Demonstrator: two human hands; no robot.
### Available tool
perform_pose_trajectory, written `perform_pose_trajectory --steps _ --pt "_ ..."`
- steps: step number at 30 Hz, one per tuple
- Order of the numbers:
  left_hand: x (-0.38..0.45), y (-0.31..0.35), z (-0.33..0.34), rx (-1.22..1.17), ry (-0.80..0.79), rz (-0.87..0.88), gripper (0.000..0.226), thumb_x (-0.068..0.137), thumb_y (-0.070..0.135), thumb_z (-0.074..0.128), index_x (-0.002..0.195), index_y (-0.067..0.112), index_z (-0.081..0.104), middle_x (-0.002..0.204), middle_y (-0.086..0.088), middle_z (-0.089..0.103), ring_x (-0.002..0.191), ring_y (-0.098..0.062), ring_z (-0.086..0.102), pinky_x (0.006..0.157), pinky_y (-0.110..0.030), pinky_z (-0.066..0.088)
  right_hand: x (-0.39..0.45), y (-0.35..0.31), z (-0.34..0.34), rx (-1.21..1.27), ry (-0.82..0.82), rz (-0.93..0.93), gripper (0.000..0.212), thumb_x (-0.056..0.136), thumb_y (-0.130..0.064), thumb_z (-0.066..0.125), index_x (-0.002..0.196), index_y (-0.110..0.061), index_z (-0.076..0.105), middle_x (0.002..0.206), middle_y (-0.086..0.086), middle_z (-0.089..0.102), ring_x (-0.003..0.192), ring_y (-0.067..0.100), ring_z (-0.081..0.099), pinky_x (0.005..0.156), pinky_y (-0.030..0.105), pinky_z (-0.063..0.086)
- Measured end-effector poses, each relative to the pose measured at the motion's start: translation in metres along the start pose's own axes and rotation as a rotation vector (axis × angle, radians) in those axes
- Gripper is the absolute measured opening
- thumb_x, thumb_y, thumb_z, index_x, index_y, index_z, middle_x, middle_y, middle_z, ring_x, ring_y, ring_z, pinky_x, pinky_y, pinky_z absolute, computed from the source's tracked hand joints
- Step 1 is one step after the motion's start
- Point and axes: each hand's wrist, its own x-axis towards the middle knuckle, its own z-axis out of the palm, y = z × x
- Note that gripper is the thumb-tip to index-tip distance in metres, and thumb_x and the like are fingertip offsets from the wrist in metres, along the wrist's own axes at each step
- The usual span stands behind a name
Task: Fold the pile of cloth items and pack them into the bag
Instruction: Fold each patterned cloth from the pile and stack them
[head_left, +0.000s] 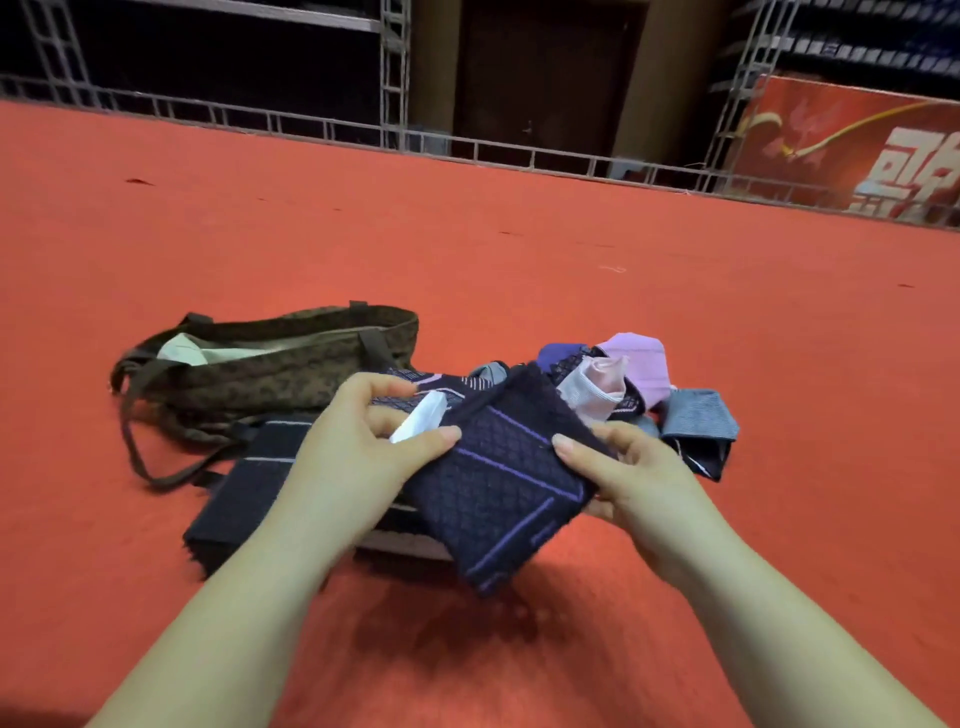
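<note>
Both hands hold one dark cloth (506, 483) up above the red floor (467, 249). The cloth is navy, almost black, with a fine diamond quilt pattern and thin purple lines that run across it and turn a corner near its lower right edge. It is folded into a rough square, tilted so one corner points down toward the person.

The left hand (358, 457) pinches the cloth's left edge, thumb on top and fingers curled beneath; a small white tag (418, 423) sticks up between its thumb and fingers. The right hand (631, 483) grips the right edge, thumb lying on the upper face, fingers under it.

Just beyond the hands lies the pile (613, 395) of loose cloths: dark patterned pieces, a pale pink one, a lilac one and a purple one at the back, and a blue-grey one on the right of the right hand. Under and to the left of the left hand sits a stack (249, 488) of folded dark cloths with thin pale stripes.

Beyond the left hand, farther left, the bag (270, 374) lies on the floor: brown, leopard-like print, mouth gaping to show a pale lining, brown straps trailing toward the stack.
</note>
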Motion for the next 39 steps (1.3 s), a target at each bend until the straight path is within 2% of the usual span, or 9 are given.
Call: perform_pose_trajectory --steps 3,7,10,12,15,18,22,27,39 --pt "0.011 -0.002 -0.017 0.138 0.111 0.049 0.042 0.069 0.031 0.08 0.101 0.029 0.053 0.066 0.003 0.066 0.058 -0.009 0.059 0.064 -0.029 0.042 0.036 -0.026 0.02 -0.152 0.049 -0.099 0.026 0.079 -0.019 0.076 0.099 -0.012 0.061 0.093 0.009 0.071 0.076 0.016 0.068 0.067 0.028 0.056" --pt "0.025 0.001 -0.034 0.268 0.23 0.093 0.042 0.071 0.034 0.079 0.103 0.027 0.052 0.059 0.005 0.057 0.06 -0.013 0.056 0.062 -0.03 0.041 0.076 -0.047 0.05 -0.453 0.102 -0.236 0.039 0.075 -0.031 0.079 0.105 -0.018 0.059 0.087 0.003 0.064 0.073 0.01 0.06 0.062 0.018 0.046" --pt "0.036 -0.002 -0.041 0.392 0.218 0.038 0.043 0.073 0.038 0.076 0.105 0.027 0.049 0.064 0.005 0.053 0.065 -0.014 0.054 0.06 -0.03 0.037 0.095 -0.049 0.068 -0.656 0.102 -0.269 0.042 0.076 -0.036 0.078 0.108 -0.021 0.056 0.079 -0.005 0.054 0.076 0.012 0.055 0.06 0.022 0.039" --pt "0.04 -0.007 -0.043 0.514 0.161 -0.034 0.046 0.073 0.044 0.074 0.107 0.027 0.047 0.07 0.004 0.054 0.071 -0.017 0.055 0.062 -0.032 0.037 0.102 -0.04 0.075 -0.796 0.084 -0.257 0.045 0.077 -0.04 0.075 0.113 -0.021 0.055 0.09 -0.005 0.058 0.088 0.015 0.057 0.069 0.026 0.041" --pt "0.041 -0.012 -0.046 0.632 0.123 -0.041 0.05 0.075 0.044 0.072 0.115 0.025 0.049 0.092 0.002 0.06 0.093 -0.022 0.058 0.077 -0.034 0.043 0.096 -0.022 0.075 -0.963 0.086 -0.359 0.047 0.085 -0.045 0.064 0.123 -0.021 0.051 0.121 0.0 0.054 0.114 0.017 0.051 0.095 0.034 0.04" --pt "0.042 -0.007 -0.049 0.726 0.166 0.29 0.052 0.082 0.033 0.067 0.129 0.021 0.049 0.126 0.001 0.054 0.122 -0.022 0.046 0.104 -0.037 0.034 0.075 -0.019 0.074 -0.996 0.09 -0.581 0.048 0.089 -0.048 0.057 0.127 -0.019 0.052 0.125 0.001 0.053 0.119 0.021 0.048 0.101 0.041 0.037" --pt "0.053 0.011 -0.036 0.872 -0.13 0.469 0.051 0.095 0.035 0.039 0.145 0.025 0.034 0.154 0.004 0.027 0.144 -0.013 0.017 0.115 -0.027 0.01 0.051 -0.021 0.079 -1.137 -0.053 -0.522 0.057 0.093 -0.048 0.045 0.14 -0.015 0.043 0.143 0.005 0.043 0.135 0.02 0.035 0.112 0.037 0.026" --pt "0.077 -0.011 -0.016 1.114 -0.497 0.169 0.055 0.103 0.038 0.024 0.153 0.022 0.006 0.16 0.003 -0.007 0.147 -0.012 -0.006 0.117 -0.031 -0.001 0.053 -0.006 0.077 -1.328 -0.246 -0.337 0.066 0.099 -0.048 0.032 0.152 -0.015 0.012 0.161 0.004 0.001 0.147 0.014 -0.003 0.118 0.034 -0.001" --pt "0.074 -0.02 -0.012 1.072 -0.54 0.074 0.059 0.103 0.04 0.024 0.153 0.017 0.0 0.16 0.003 -0.009 0.146 -0.013 -0.01 0.116 -0.027 -0.003 0.053 0.007 0.066 -1.183 -0.31 -0.331 0.066 0.098 -0.052 0.032 0.153 -0.02 0.013 0.161 -0.001 -0.003 0.147 0.011 -0.006 0.117 0.03 0.0"
